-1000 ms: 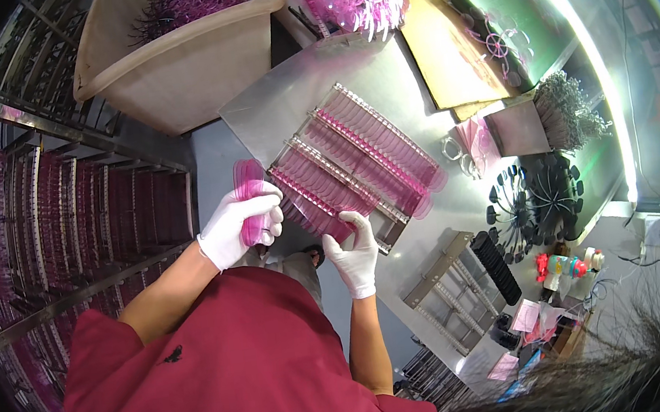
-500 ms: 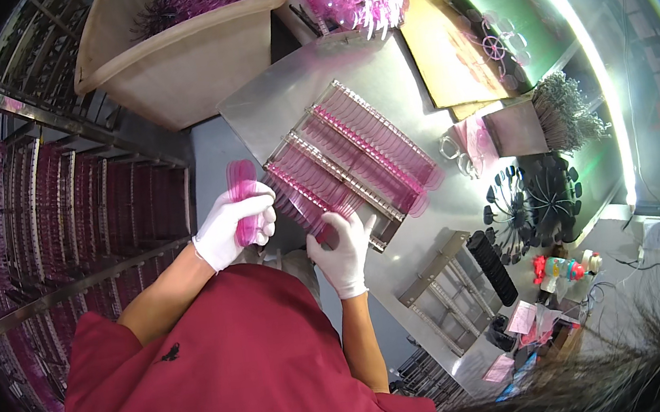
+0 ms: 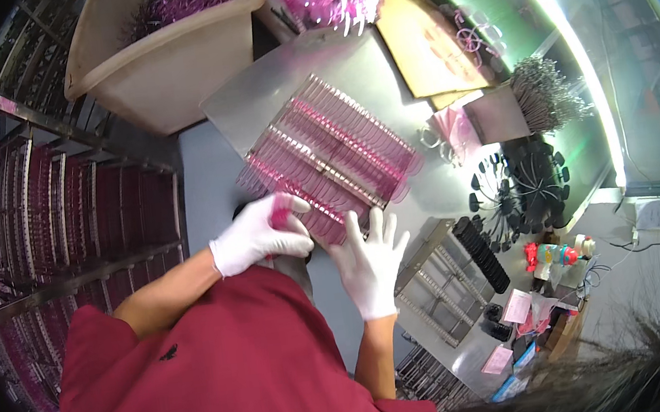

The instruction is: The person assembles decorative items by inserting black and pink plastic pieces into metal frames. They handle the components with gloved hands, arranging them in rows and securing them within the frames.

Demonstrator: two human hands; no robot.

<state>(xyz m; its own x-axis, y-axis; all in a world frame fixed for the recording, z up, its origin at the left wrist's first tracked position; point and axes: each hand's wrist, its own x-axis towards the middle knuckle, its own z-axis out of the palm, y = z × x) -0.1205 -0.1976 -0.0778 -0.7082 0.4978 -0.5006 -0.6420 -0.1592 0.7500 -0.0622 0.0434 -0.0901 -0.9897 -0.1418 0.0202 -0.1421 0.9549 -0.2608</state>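
Observation:
A metal rack (image 3: 303, 152) holds rows of thin, pink, see-through plastic pieces standing in its slots. It lies slanted across the grey table. At its near-left edge my left hand (image 3: 256, 235), in a white glove, is closed, with pink plastic pieces (image 3: 282, 209) showing between thumb and fingers; the rest of them is hidden. My right hand (image 3: 371, 262), also white-gloved, spreads its fingers at the rack's near-right corner. Its fingertips overlap the rack's edge, and nothing shows in its grip.
A second, bare metal rack (image 3: 443, 283) lies to the right, beside a black ridged strip (image 3: 482, 254). Black spoked holders (image 3: 519, 188) and a box of thin wires (image 3: 499, 115) stand beyond. A large bin (image 3: 168, 70) is far left; shelves of filled racks (image 3: 74, 207) line the left side.
My left hand has moved right and down to the rack's edge with the pink plastic pieces. My right hand has shifted slightly right and spread its fingers.

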